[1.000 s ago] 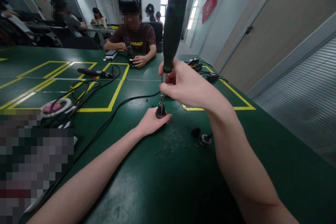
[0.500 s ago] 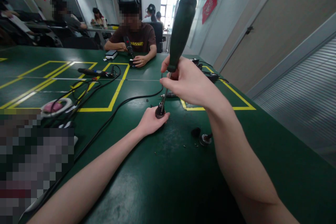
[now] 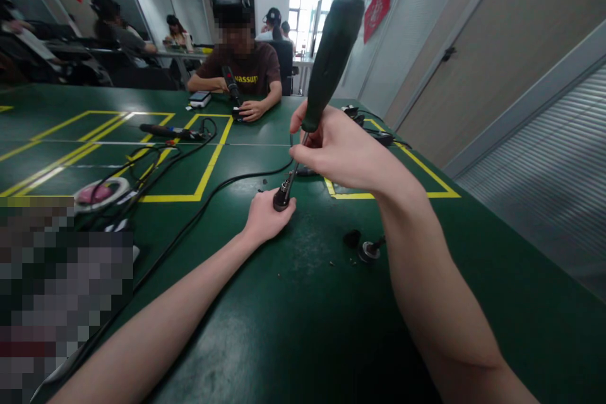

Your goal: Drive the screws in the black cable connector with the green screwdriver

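My right hand (image 3: 343, 148) is closed around the lower end of a large dark green screwdriver (image 3: 334, 60), near where its handle meets the metal shaft. The handle rises and leans to the right. Its shaft slants down to a small black cylindrical part (image 3: 281, 198) with metal pieces at its upper end; whether the tip touches it I cannot tell. My left hand (image 3: 266, 214) grips that part close above the table. Right of it lie a round part with a metal rim and a stem (image 3: 369, 251) and a black cap-like piece (image 3: 352, 238). Tiny screw-like bits (image 3: 331, 263) are scattered nearby.
On the green table (image 3: 227, 341), a black cable (image 3: 222, 184) runs past my left hand. A corded pen-shaped tool (image 3: 163, 130) and a white roll (image 3: 101, 194) lie left. Across the table a person (image 3: 246, 69) works with a handheld tool. Black items (image 3: 379, 137) sit far right.
My left hand has shifted slightly left with the black part, which now tilts more. The screwdriver's handle leans further right, its shaft following the part. My right hand stays nearly in place.
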A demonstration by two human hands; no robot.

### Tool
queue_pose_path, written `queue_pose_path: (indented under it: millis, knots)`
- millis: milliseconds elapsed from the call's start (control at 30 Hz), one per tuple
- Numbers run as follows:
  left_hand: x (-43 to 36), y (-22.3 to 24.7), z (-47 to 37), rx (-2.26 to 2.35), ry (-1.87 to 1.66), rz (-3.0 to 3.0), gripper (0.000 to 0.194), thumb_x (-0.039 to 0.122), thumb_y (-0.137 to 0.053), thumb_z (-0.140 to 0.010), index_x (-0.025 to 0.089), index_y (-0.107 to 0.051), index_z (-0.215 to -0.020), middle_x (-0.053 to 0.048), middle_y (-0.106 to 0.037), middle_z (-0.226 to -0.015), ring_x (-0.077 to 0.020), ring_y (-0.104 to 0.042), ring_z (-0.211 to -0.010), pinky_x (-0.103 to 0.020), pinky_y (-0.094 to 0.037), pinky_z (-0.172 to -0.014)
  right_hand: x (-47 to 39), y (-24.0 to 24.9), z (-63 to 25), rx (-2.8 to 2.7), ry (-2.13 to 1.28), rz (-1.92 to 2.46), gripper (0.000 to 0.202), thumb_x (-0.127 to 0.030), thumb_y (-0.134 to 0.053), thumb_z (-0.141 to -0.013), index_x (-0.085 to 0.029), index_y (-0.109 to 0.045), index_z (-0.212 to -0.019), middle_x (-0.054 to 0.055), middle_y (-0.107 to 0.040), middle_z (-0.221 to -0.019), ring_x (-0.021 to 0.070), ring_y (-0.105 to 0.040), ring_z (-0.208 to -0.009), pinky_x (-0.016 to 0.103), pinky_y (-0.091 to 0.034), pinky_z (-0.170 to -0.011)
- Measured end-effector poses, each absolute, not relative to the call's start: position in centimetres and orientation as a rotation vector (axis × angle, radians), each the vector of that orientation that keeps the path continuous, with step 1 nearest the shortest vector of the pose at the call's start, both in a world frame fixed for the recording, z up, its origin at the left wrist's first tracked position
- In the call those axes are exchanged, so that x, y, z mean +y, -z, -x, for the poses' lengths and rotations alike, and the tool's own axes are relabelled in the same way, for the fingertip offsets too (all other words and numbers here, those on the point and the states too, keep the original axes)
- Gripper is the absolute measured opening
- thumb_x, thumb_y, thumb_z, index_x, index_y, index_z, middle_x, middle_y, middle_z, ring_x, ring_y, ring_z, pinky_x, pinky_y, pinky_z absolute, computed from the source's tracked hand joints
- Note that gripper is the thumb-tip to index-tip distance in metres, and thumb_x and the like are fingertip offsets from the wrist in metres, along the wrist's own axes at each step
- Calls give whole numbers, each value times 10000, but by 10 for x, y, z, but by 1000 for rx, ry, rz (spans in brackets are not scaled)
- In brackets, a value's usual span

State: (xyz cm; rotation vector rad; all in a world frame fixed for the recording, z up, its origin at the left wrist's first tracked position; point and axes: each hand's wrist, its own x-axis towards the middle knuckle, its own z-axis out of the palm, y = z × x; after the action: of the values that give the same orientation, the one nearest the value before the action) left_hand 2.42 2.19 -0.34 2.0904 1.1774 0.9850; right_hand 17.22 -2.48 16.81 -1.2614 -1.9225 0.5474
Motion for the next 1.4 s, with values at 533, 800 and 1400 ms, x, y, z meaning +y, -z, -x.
queue_pose_path:
  millis: [533, 800, 1400]
  knots:
    - [18, 2, -23, 1170, -1011, -2100, 356, 409, -592, -912, 229, -522, -612, -4, -638, -560, -179, -615, -561, -292, -439, -635, -32, -175, -172, -1931, -506, 1330, 233, -249, -733, -873, -224, -524, -771, -34, -508, -695, 149, -469, -701, 337, -371, -655]
    - [19, 1, -23, 1180, -1009, -2098, 408, 442, -605, -932, 225, -526, -596, -4, -622, -543, -173, -600, -548, -290, -423, -631, -30, -175, -173, -1836, -463, 1301, 260, -64, -731, -763, -214, -531, -834, -35, -512, -808, 129, -467, -735, 325, -393, -685]
    - [19, 1, -23, 1150, -1012, -2097, 407, 454, -611, -930, 220, -544, -603, -4, -630, -549, -169, -593, -555, -289, -429, -632, -24, -172, -172, -1862, -381, 1235, 185, -148, -686, -872, -230, -523, -842, -18, -473, -780, 167, -472, -777, 324, -423, -726]
